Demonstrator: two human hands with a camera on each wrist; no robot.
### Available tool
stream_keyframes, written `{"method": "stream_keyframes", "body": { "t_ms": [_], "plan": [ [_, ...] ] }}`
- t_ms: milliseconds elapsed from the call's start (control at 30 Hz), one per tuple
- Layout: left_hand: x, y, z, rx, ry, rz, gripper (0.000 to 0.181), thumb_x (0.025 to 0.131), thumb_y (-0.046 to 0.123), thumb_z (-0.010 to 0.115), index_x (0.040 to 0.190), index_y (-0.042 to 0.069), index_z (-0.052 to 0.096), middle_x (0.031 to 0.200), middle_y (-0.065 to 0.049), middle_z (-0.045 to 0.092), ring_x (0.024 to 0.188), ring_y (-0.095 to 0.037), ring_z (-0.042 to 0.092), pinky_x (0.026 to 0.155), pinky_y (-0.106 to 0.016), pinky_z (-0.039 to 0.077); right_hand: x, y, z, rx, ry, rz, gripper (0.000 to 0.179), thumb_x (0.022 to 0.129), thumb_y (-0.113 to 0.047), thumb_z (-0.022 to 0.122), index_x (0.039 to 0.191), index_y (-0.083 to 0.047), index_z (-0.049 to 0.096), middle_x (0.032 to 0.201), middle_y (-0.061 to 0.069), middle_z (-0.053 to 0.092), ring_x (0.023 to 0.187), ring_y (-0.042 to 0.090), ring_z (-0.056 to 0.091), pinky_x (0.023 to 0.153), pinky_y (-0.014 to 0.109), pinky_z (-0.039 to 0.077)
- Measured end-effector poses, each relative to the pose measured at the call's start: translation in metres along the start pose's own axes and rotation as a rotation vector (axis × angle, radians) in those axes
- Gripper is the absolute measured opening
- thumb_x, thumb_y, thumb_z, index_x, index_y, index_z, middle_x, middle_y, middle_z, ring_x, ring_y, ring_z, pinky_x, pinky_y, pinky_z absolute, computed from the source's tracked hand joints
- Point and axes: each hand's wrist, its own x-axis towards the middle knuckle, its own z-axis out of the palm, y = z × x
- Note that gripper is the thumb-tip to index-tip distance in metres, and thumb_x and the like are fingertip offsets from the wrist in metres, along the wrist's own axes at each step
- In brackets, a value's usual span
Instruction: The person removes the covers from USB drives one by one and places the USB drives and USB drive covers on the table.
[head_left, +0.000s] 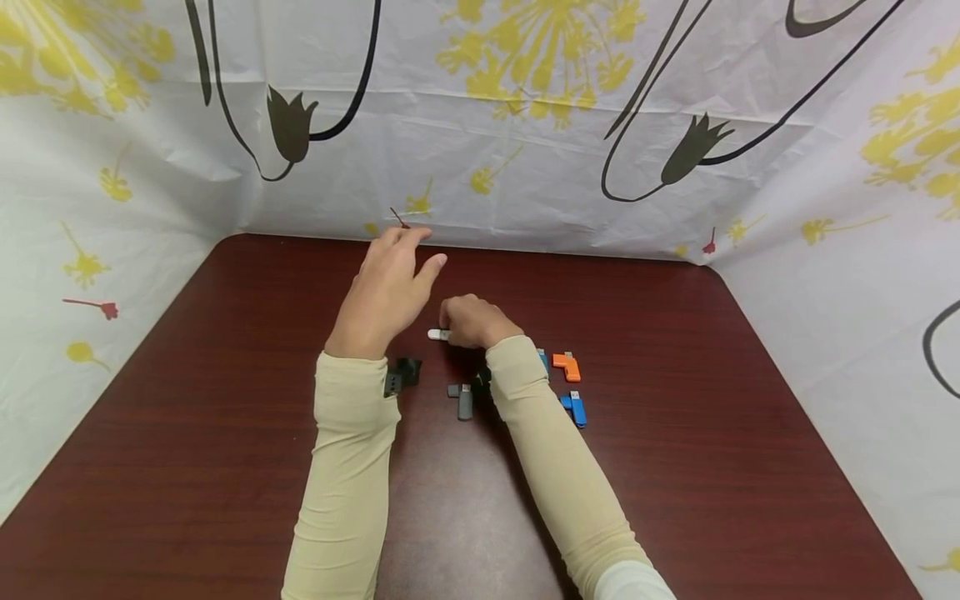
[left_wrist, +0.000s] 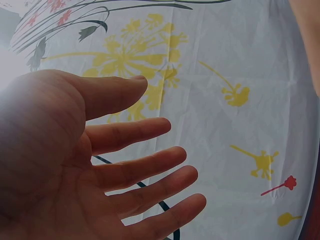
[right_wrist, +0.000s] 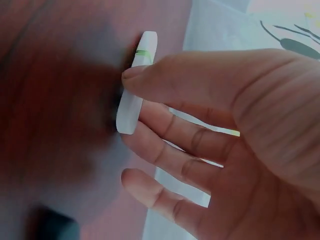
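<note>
My right hand (head_left: 474,321) is low over the middle of the dark table and pinches a white USB stick (right_wrist: 129,112) between thumb and fingers. In the right wrist view the stick has a thin green band near one end. Its white end (head_left: 437,334) pokes out left of the fingers in the head view. Raised toward the back edge, my left hand (head_left: 384,287) holds nothing, its fingers extended and spread in the left wrist view.
A grey USB stick (head_left: 465,403) lies just left of the right forearm. On its other side lie an orange stick (head_left: 568,367), a blue stick (head_left: 577,411) and a light-blue one (head_left: 542,361), partly hidden by the sleeve. A flower-printed white sheet (head_left: 480,192) rises behind the table (head_left: 187,400).
</note>
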Motion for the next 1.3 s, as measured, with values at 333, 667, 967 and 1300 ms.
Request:
{"method": "stream_keyframes", "body": {
  "t_ms": [333,667,967,1300],
  "plan": [
    [0.000,0.000,0.002,-0.001,-0.006,0.001,0.056,0.114,0.036,0.055,0.163,0.011,0.047,0.167,-0.016,0.042,0.158,-0.036,0.036,0.122,-0.059,0.042,-0.031,0.008,-0.036,0.061,0.169,-0.016,0.020,0.103,-0.010,0.065,0.120,-0.005,0.075,0.114,0.010,0.072,0.092,0.025,0.065,0.083,0.043,0.058],
    [0.005,0.008,0.011,0.037,-0.065,0.028,0.057,0.110,0.028,0.066,0.162,0.012,0.049,0.165,-0.016,0.045,0.155,-0.038,0.040,0.117,-0.058,0.047,-0.078,0.004,-0.070,0.053,0.354,-0.057,0.021,0.100,-0.009,0.070,0.120,-0.008,0.073,0.121,0.009,0.066,0.101,0.030,0.066,0.087,0.050,0.057],
    [0.007,0.014,0.021,0.050,-0.046,0.193,0.042,0.100,0.010,0.079,0.141,0.006,0.069,0.140,-0.014,0.067,0.126,-0.033,0.065,0.101,-0.046,0.058,-0.106,0.008,-0.081,0.069,0.496,-0.178,0.022,0.097,-0.003,0.072,0.118,-0.007,0.075,0.116,0.009,0.069,0.101,0.028,0.065,0.090,0.045,0.056],
    [0.008,0.019,0.033,0.007,0.026,0.312,0.023,0.097,0.005,0.081,0.119,0.001,0.079,0.112,-0.013,0.072,0.098,-0.026,0.073,0.085,-0.037,0.062,-0.117,0.015,-0.082,0.109,0.552,-0.260,0.022,0.096,0.001,0.075,0.117,-0.004,0.076,0.116,0.010,0.071,0.099,0.028,0.066,0.089,0.042,0.056]
  ]
}}
